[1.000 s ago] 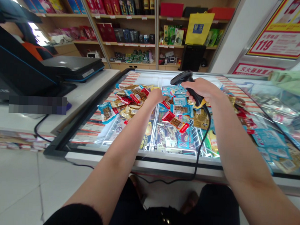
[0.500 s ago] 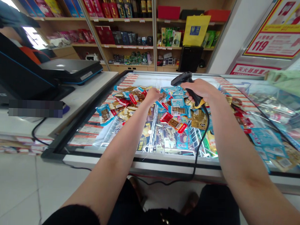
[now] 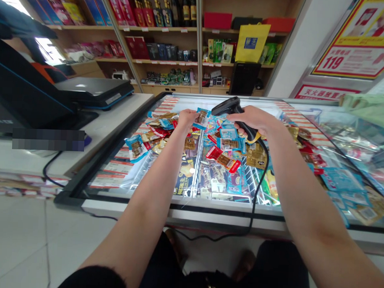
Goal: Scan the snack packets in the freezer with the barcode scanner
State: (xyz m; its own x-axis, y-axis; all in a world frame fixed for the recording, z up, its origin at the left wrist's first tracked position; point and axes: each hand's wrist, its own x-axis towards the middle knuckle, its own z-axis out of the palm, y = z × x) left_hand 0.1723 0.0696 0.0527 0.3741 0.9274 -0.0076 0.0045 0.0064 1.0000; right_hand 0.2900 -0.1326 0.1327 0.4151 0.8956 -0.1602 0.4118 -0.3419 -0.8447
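Observation:
Pinched in my left hand point(image 3: 187, 120) is a small blue-edged snack packet point(image 3: 202, 118) with brown contents and a white label. My right hand point(image 3: 257, 120) is wrapped round the grip of a black barcode scanner point(image 3: 226, 105), its head pointing left toward that packet. From the scanner a black cable point(image 3: 260, 180) runs down over the front edge. Below both hands, loose packets lie on the glass top of a chest freezer point(image 3: 114, 199). Among them are a red packet point(image 3: 223, 159) and a blue packet point(image 3: 136, 148).
More blue packets point(image 3: 344, 183) lie to the right on the glass. At left, a counter point(image 3: 117, 122) carries a weighing scale point(image 3: 96, 90) and a dark monitor point(image 3: 26, 92). Shelves point(image 3: 166, 61) with boxes and bottles stand behind. A yellow bag point(image 3: 252, 43) sits at the back.
My left hand has moved slightly left, and the packet in it now shows its labelled side. The scanner has shifted a little left and down toward the packet.

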